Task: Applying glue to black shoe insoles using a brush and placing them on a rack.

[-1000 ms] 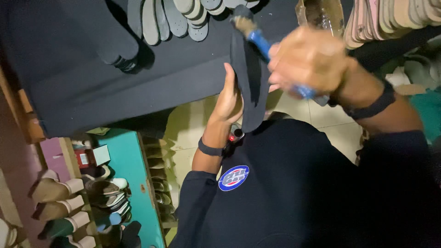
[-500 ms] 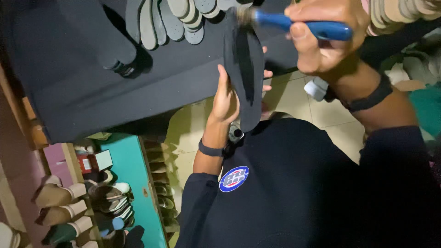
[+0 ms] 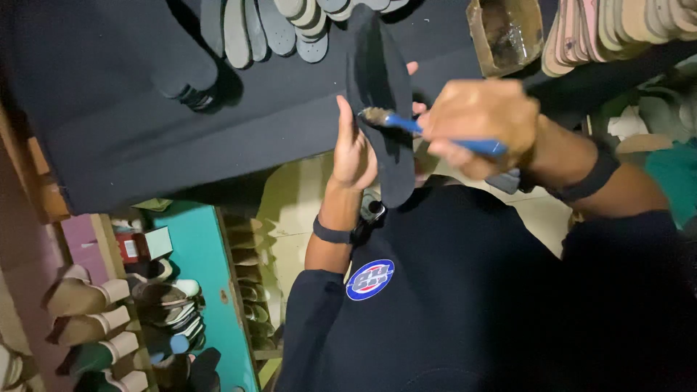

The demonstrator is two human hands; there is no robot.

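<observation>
Over a dark desk (image 3: 145, 131) stacked with soles (image 3: 276, 29), left hand (image 3: 353, 149) grips a black insole (image 3: 381, 109) edge-on, steadying it, while right hand (image 3: 479, 127), fingers closed round a blue brush (image 3: 435, 134), sets bristles on its face.

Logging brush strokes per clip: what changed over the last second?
The right hand swung the blue-handled brush from the top of the dark sole down to its middle, bristles now on the surface. The left hand kept holding the sole upright; the black work surface and soles on it stayed put.
</observation>
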